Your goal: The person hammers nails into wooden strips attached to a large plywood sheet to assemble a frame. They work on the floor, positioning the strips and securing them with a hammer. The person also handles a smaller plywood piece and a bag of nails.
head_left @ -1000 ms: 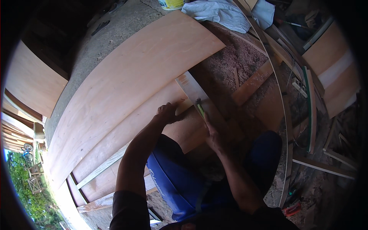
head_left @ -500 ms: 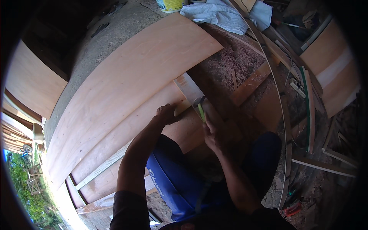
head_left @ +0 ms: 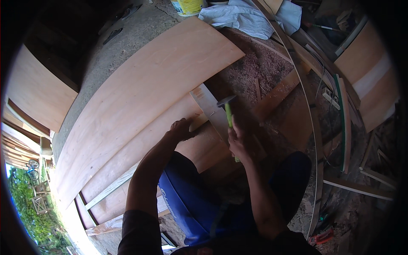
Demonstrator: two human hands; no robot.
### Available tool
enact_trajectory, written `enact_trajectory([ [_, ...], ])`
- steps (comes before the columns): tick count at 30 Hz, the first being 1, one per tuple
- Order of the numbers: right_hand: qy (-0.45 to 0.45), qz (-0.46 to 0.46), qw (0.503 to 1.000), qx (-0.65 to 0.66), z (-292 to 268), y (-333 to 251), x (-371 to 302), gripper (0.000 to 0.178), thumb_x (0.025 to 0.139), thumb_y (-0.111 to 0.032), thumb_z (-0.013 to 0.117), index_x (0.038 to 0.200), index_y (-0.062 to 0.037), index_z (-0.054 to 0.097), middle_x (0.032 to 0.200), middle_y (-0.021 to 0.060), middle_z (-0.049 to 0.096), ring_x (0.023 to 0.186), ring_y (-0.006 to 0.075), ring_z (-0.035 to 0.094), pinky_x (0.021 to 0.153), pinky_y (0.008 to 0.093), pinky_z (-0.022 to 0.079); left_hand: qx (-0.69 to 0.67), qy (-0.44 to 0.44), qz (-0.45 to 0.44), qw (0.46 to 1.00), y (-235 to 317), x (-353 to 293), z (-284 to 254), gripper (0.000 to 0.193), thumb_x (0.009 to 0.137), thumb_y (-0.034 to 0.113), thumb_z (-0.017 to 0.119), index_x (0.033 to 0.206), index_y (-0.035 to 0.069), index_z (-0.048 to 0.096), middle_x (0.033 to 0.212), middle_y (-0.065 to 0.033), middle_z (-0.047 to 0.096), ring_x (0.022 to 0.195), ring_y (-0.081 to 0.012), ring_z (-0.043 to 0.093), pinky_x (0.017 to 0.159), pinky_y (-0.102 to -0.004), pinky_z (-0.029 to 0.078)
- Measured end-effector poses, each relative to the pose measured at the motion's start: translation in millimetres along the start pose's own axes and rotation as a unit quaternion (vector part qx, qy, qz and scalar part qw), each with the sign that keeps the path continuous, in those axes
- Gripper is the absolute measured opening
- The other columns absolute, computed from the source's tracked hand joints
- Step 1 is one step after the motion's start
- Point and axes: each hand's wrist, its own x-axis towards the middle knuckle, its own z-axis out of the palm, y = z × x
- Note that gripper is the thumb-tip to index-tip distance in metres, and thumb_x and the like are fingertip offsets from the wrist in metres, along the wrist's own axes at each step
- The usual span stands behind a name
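Observation:
My right hand [head_left: 239,142] is closed round the green handle of a hammer [head_left: 229,112], its dark head raised just over a flat pale board [head_left: 206,100]. A small nail [head_left: 212,113] seems to stand in that board, below the hammer head. My left hand [head_left: 181,129] has its fingers curled round a light wooden strip [head_left: 199,122], which meets the board's edge. Its fingertips are partly hidden. Under and beyond my left hand lies a large plywood sheet [head_left: 144,85] in overlapping layers on a wooden frame.
Shavings [head_left: 263,63] cover the ground at the right. A long thin bent strip [head_left: 312,106] arcs past my right knee. A white cloth [head_left: 238,19] and a yellow bucket [head_left: 189,6] are at the back. Another plywood panel [head_left: 38,89] stands at the left.
The hammer head has risen off the pale board, and its handle is more upright. The nail below it now shows. My left hand stays in nearly the same place.

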Motion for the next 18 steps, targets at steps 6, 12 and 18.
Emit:
enact_trajectory([
  [6, 0.154, -0.134, 0.977, -0.068, -0.7, -2.6, -4.4, 0.053, 0.104, -0.019, 0.048, 0.155, -0.0174, 0.032, 0.116, 0.0223, 0.062, 0.074, 0.0245, 0.068, 0.068, 0.0389, 0.056, -0.01, -0.018, 0.001, 1.0, 7.6, -0.9, -5.0, 0.068, 0.081, 0.046, 0.074, 0.131, 0.005, 0.055, 0.108, -0.0221, 0.065, 0.106, -0.0372, 0.064, 0.091, -0.0465, 0.051],
  [12, 0.051, -0.038, 0.987, -0.145, -10.3, -24.0, -6.6, 0.052, 0.104, -0.016, 0.048, 0.153, -0.007, 0.033, 0.127, 0.0239, 0.056, 0.06, 0.025, 0.066, 0.049, 0.0343, 0.053, 0.032, 0.021, 0.011, 0.999, -8.0, -6.0, 1.7, 0.064, 0.082, 0.045, 0.074, 0.127, 0.004, 0.056, 0.11, -0.0218, 0.065, 0.107, -0.0366, 0.064, 0.09, -0.0455, 0.052],
  [18, 0.229, -0.185, 0.946, -0.136, -27.0, 55.3, 42.7, 0.054, 0.105, -0.021, 0.047, 0.156, -0.0198, 0.028, 0.077, 0.0028, 0.046, 0.045, 0.0121, 0.047, 0.038, 0.0274, 0.043, 0.012, 0.011, 0.024, 1.0, 15.4, 6.6, -4.6, 0.066, 0.08, 0.047, 0.075, 0.127, 0.004, 0.056, 0.115, -0.0217, 0.064, 0.108, -0.0374, 0.063, 0.092, -0.0473, 0.051],
])
